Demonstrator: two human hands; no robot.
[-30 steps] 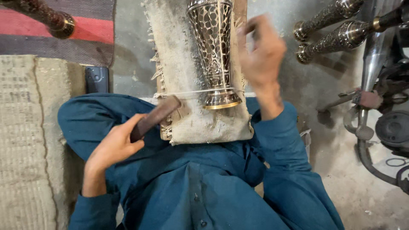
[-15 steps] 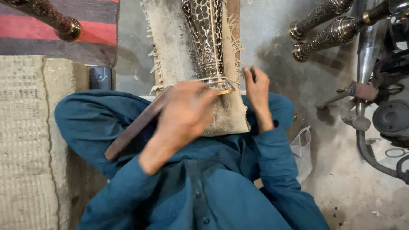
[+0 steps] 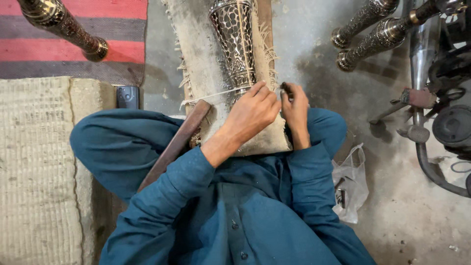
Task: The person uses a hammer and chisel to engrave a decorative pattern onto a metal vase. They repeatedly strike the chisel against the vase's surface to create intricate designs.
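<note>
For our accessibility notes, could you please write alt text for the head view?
Seen from above, a seated person in teal clothing steadies an engraved metal vase on a cloth-covered board, left hand at its base, right hand pinching a small dark tool beside it.

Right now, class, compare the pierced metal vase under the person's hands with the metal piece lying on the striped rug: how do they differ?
The pierced metal vase lies on a frayed cloth pad in front of the person; the metal piece on the striped rug lies far left, untouched. The vase is wide with open cutwork; the rug piece is slim and darker. The left hand rests at the vase's base, and the right hand is beside it. Both are shiny patterned metal.
</note>
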